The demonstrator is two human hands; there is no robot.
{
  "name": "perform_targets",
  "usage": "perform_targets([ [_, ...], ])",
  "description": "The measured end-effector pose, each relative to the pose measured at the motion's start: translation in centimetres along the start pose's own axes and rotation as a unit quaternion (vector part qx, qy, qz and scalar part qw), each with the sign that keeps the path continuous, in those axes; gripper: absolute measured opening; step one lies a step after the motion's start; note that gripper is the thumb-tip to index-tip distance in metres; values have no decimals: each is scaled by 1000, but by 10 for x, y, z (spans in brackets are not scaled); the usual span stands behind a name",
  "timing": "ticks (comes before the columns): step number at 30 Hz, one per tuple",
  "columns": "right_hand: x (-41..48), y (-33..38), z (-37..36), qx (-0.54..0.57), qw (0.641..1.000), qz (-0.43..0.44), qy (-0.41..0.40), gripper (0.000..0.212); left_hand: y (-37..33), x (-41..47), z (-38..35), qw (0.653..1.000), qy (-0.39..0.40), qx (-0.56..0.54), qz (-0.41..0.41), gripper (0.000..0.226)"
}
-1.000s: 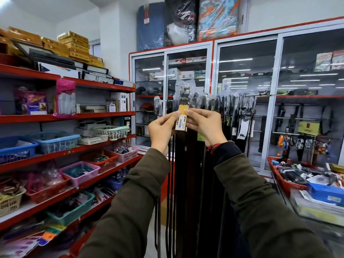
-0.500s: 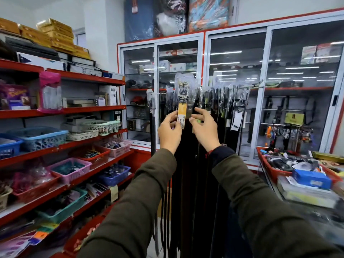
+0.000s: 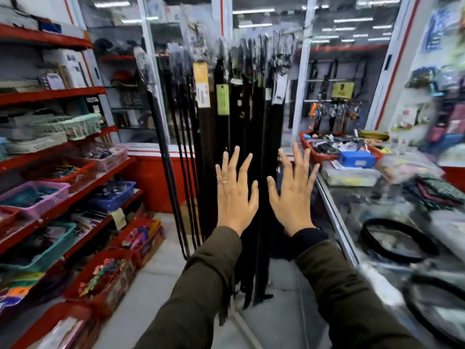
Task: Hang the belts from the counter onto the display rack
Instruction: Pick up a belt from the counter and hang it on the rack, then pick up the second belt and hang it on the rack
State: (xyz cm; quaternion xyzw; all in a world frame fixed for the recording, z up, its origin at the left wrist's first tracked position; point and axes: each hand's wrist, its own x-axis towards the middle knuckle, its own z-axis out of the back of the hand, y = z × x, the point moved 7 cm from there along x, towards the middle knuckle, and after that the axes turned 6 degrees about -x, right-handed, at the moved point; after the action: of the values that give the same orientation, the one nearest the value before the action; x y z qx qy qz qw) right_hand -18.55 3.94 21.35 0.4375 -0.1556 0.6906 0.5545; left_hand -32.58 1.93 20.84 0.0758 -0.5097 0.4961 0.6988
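Several dark belts (image 3: pixel 226 137) hang in a row from the display rack (image 3: pixel 241 44), buckles in clear sleeves at the top. One carries a yellow tag (image 3: pixel 201 84), another a green tag (image 3: pixel 222 99). My left hand (image 3: pixel 235 195) and my right hand (image 3: pixel 293 193) are spread flat in front of the lower part of the hanging belts, fingers apart, holding nothing. On the glass counter (image 3: pixel 352 212) at the right lie two coiled black belts, one (image 3: pixel 398 241) near the middle and one (image 3: pixel 435 308) at the lower right.
Red shelves (image 3: pixel 68 192) with coloured baskets run along the left. A glass cabinet (image 3: pixel 334 79) stands behind the rack. A red tray (image 3: pixel 314 153) of small goods and a blue box (image 3: pixel 356 159) sit at the counter's far end. Tiled floor (image 3: pixel 161 285) lies between.
Both hands let go of the yellow-tagged belt at the top of the rack and dropped down, fingers spread. The view tilted down and right, so the counter belts now show.
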Motion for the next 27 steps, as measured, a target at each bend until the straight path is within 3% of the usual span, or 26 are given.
perform_targets([
  [10,-132,-150,54,-131,980,-107,104,62,-83,-117,-131,985,159,-65,4,58],
  [14,-186,-217,89,-162,957,-177,164,50,-131,-161,-183,966,242,-94,-15,57],
  [18,-227,-276,131,-188,929,-247,200,38,-181,-203,-231,916,373,-139,-43,61],
  [23,-262,-336,178,-154,905,-302,255,61,-242,-244,-275,832,532,-145,-66,95],
  [27,-278,-366,181,-123,864,-290,392,62,-277,-261,-295,803,576,-129,-89,104],
])
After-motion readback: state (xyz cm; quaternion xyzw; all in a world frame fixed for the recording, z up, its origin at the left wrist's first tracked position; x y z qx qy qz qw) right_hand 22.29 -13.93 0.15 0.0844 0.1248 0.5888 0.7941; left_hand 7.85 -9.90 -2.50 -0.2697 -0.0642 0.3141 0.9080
